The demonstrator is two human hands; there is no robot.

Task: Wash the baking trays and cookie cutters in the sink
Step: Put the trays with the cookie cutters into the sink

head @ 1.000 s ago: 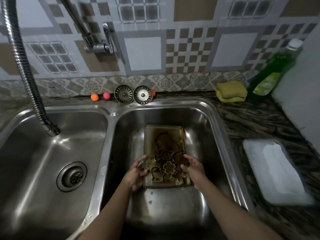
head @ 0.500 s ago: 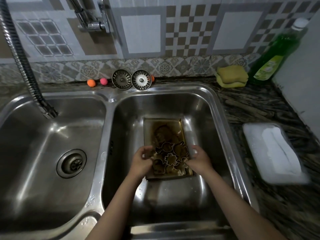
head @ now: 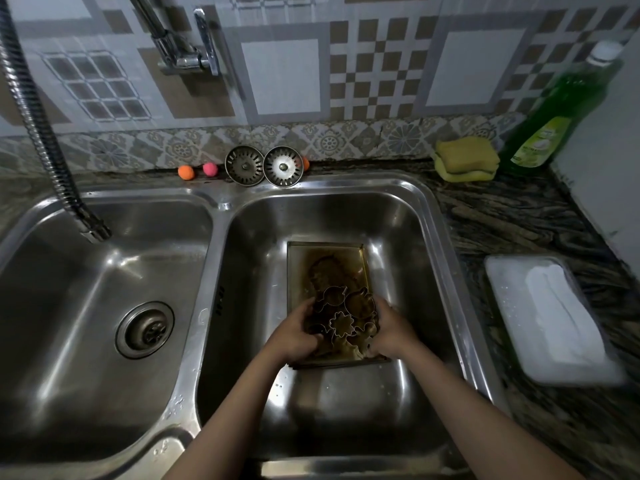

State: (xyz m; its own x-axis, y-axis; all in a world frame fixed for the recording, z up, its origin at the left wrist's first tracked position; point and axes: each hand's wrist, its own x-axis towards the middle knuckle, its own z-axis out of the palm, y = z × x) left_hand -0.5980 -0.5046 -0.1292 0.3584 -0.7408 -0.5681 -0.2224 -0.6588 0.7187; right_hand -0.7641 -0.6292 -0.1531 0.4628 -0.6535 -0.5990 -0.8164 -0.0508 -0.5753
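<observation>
Baking tray [head: 327, 268]: rectangular, metal, shallow-walled, lying flat on the floor of the right basin of the double steel sink [head: 446, 244], long side running away from the viewer. Its inner surface is heavily stained brown, with darker baked-on patches. Cookie cutters [head: 341, 318]: several thin metal outline shapes, one flower-shaped, bunched together in a loose pile on the near half of the tray. The far half shows bare.
</observation>
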